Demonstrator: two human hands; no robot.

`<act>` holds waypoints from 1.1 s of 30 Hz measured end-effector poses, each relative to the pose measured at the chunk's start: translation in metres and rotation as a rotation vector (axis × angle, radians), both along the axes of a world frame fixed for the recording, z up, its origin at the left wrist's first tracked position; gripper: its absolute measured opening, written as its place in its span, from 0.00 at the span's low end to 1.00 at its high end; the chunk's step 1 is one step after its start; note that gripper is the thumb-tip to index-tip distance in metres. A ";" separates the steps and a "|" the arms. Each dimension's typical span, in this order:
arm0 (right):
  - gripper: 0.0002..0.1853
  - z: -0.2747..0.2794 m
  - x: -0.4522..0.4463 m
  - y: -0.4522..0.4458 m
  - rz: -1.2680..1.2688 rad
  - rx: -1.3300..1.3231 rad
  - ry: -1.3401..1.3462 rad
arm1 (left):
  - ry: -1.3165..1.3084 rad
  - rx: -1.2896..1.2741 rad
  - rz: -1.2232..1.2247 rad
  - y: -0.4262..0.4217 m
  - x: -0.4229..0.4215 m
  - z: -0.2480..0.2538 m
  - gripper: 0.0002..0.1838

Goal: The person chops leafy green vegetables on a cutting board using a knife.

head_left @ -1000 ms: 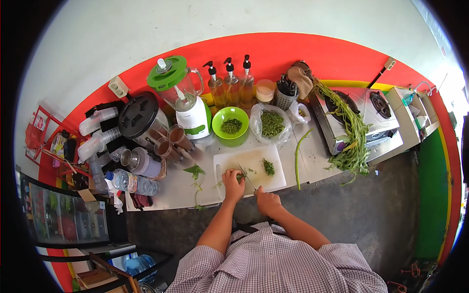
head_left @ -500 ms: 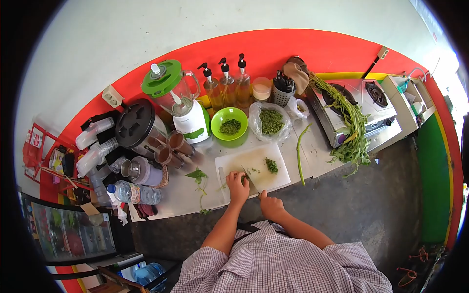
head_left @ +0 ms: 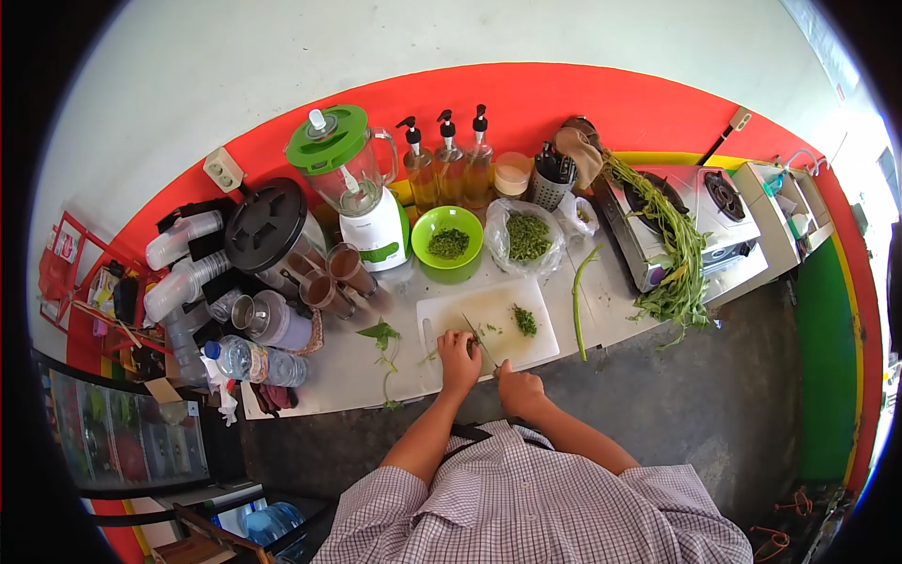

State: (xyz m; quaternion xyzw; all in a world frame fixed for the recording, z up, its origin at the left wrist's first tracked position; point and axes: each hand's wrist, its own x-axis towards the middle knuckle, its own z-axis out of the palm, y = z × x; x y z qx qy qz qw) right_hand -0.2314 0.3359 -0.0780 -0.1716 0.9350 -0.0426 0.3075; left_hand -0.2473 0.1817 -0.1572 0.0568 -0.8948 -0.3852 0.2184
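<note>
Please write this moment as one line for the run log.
left hand: holding greens on cutting board | right hand: gripping knife, blade beside left hand | chopped greens: piled right of blade | green bowl: beyond board

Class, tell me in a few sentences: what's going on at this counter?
A person is at a white cutting board. The right hand holds a knife, its blade close to the fingers of the left hand, which holds some greens on the board. A chopped pile lies on the board's right side. More cut greens sit behind it, in a green bowl and a plastic bag.
</note>
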 end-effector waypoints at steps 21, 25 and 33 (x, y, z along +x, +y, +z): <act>0.26 -0.016 -0.005 0.011 -0.086 -0.240 -0.061 | -0.002 0.027 0.061 0.007 -0.002 0.005 0.06; 0.28 -0.022 -0.010 0.034 -0.080 -0.201 -0.082 | -0.015 -0.053 0.105 0.021 0.005 0.010 0.05; 0.31 -0.012 -0.017 0.088 -0.192 -0.215 -0.007 | -0.026 -0.142 0.150 0.052 0.003 0.014 0.06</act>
